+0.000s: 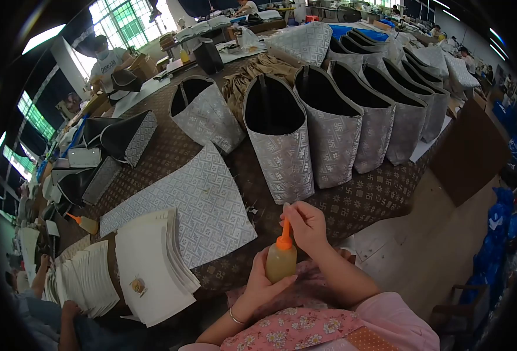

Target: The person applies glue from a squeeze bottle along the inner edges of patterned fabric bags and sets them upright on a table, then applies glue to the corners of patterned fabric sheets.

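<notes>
My left hand [264, 281] is wrapped round the body of a glue bottle [282, 261], which stands upright with yellowish liquid inside and an orange nozzle. The fingertips of my right hand [305, 225] pinch the top of that nozzle. Just beyond them stands a silver patterned bag body [280, 164] with a dark open mouth. To the left, a flat silver patterned sheet [194, 193] lies on the brown patterned cloth [381, 196], partly under a stack of white panels [153, 263].
Several more bag bodies [332, 140] stand in a row at the right. Black and silver pieces [121, 137] and a second orange-tipped bottle [87, 224] lie at the left. A co-worker's arm [68, 327] shows at lower left; another person [106, 61] stands beyond the table. A brown board [469, 152] leans at the right.
</notes>
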`<state>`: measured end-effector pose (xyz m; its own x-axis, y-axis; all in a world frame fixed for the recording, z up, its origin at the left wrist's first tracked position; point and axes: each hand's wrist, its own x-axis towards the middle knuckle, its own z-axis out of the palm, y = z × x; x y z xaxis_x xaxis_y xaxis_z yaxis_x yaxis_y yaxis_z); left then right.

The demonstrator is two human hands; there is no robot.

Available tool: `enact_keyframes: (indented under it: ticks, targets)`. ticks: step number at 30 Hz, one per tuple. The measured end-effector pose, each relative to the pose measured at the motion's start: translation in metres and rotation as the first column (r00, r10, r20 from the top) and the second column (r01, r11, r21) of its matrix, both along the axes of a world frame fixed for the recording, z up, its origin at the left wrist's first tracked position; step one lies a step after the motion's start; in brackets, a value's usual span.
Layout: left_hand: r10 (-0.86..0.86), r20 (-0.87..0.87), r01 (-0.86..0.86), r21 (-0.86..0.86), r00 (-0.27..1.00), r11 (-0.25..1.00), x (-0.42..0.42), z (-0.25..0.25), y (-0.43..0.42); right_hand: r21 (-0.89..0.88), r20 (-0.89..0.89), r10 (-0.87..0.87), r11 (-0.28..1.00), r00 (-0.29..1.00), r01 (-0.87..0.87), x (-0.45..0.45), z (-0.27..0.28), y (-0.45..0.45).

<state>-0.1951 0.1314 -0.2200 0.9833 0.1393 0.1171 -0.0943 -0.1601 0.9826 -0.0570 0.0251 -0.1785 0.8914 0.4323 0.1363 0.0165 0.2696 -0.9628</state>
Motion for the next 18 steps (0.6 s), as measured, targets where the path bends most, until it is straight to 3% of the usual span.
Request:
enact_keyframes:
  ticks: [2, 5, 7, 8, 10, 11, 13, 16, 18]
  targets:
    - [-0.019, -0.018, 0.018, -0.041, 1.000, 0.999, 0.001, 0.000, 0.001, 0.092, -0.052, 0.053, 0.995, 0.997, -0.048, 0.003, -0.007, -0.001]
    - [-0.010, -0.017, 0.012, 0.131, 1.000, 0.991, 0.003, -0.001, 0.009, 0.217, -0.117, 0.178, 0.965, 0.977, -0.149, 0.002, -0.003, 0.000]
    - [-0.013, -0.158, -0.037, -0.307, 0.987, 0.951, 0.000, 0.001, 0.007, 0.254, -0.138, 0.236, 0.947, 0.962, -0.196, -0.001, -0.002, 0.003]
    - [-0.021, -0.161, -0.029, -0.299, 0.987, 0.954, -0.001, 0.003, 0.007, 0.169, -0.059, 0.240, 0.959, 0.969, -0.227, -0.002, -0.004, 0.003]
    - [-0.138, -0.241, -0.038, -0.608, 0.961, 0.793, -0.005, 0.006, 0.007, 0.082, 0.018, 0.241, 0.967, 0.970, -0.241, -0.003, -0.002, 0.001]
    - [-0.144, -0.243, -0.034, -0.606, 0.959, 0.794, -0.005, 0.011, 0.007, 0.023, 0.032, 0.233, 0.972, 0.972, -0.233, -0.002, 0.003, -0.001]
    - [-0.249, -0.221, -0.002, -0.752, 0.943, 0.659, -0.005, 0.020, 0.007, -0.033, 0.043, 0.222, 0.975, 0.974, -0.221, -0.003, 0.004, -0.003]
    - [-0.272, -0.205, 0.036, -0.735, 0.940, 0.677, -0.009, 0.011, 0.007, -0.035, 0.034, 0.140, 0.990, 0.990, -0.139, -0.003, 0.003, -0.004]
    - [-0.285, -0.201, 0.052, -0.726, 0.937, 0.686, -0.012, 0.004, 0.007, 0.027, -0.170, 0.194, 0.981, 0.966, -0.192, 0.000, 0.007, -0.008]
